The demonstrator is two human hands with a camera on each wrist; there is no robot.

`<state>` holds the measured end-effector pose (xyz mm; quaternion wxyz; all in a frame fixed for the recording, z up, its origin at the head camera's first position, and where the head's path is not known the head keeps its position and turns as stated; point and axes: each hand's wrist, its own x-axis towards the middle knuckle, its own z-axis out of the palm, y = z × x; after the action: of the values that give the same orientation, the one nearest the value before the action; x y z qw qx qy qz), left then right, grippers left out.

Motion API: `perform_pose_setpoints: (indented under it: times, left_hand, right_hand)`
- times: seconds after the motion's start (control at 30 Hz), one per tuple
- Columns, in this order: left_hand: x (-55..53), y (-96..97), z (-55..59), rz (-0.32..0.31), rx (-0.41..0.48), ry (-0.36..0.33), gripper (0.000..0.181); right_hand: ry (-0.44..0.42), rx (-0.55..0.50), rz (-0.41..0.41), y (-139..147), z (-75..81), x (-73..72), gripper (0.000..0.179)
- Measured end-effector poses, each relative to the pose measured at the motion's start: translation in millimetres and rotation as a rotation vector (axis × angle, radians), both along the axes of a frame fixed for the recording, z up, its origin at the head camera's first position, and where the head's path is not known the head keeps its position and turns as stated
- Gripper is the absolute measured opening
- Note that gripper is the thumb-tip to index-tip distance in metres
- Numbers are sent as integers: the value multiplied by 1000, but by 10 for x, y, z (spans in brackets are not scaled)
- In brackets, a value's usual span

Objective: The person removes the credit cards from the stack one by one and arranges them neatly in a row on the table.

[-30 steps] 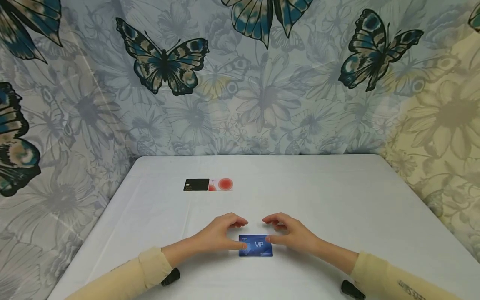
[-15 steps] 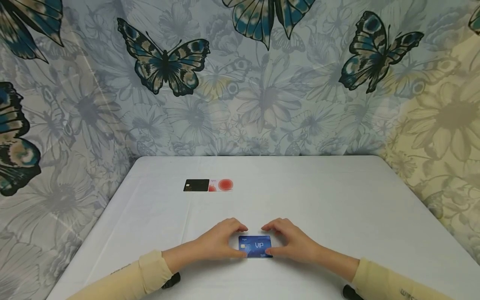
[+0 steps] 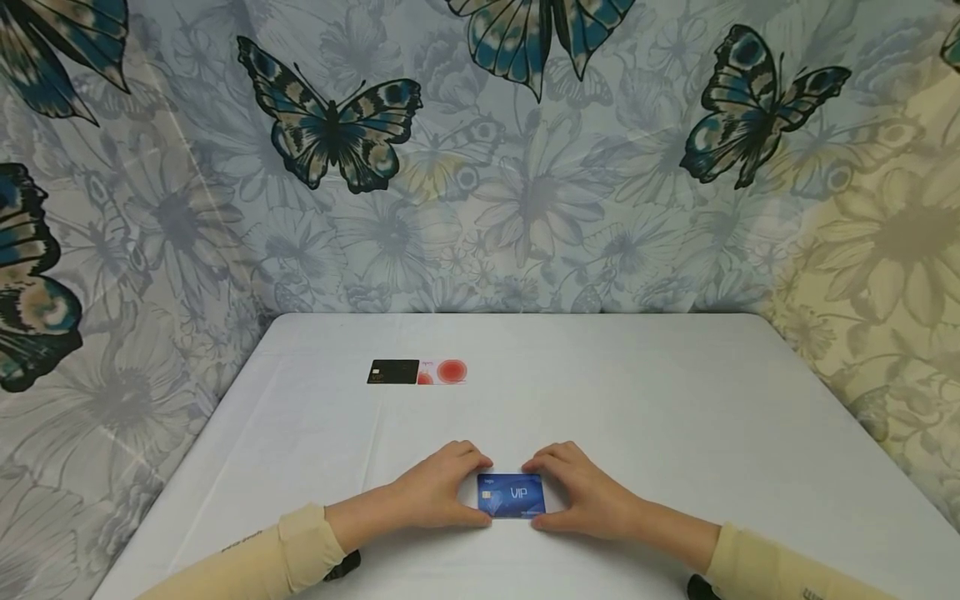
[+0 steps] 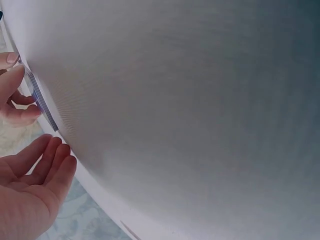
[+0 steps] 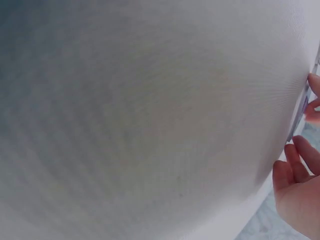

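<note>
A blue card marked VIP (image 3: 512, 497) lies face up near the table's front middle. Seen from the left wrist, its side is striped (image 4: 44, 106), like several cards stacked. My left hand (image 3: 437, 490) holds its left end, thumb at the near corner and fingers at the far corner. At the right end my right hand (image 3: 588, 490) holds it the same way. Both hands show only partly in each wrist view. Farther back, a black card (image 3: 393, 372) lies flat against a white card with red circles (image 3: 452, 372).
The table (image 3: 637, 400) has a white cover. Behind it hangs a floral backdrop (image 3: 536, 208) with butterflies, also along both sides. Below each wrist a small dark object shows partly, one under the left sleeve (image 3: 311, 537) and one under the right sleeve (image 3: 738, 554).
Both thumbs have slid from the top of the blue card to its near edge. The fingers have come nearer to its far edge. The two far cards have stayed put.
</note>
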<state>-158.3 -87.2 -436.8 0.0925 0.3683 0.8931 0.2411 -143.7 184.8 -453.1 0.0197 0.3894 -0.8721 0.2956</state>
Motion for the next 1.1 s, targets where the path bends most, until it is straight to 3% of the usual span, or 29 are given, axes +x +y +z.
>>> perform_pose_setpoints:
  times: [0.23,1.1]
  left_hand:
    - [-3,-1,-9,-14,-24,34,60]
    - [-11,19,4,-4,0,0,51]
  right_hand:
    - [8,-4,7,-3,-2,4,51]
    - [-42,-1,-10,5,9,8,45]
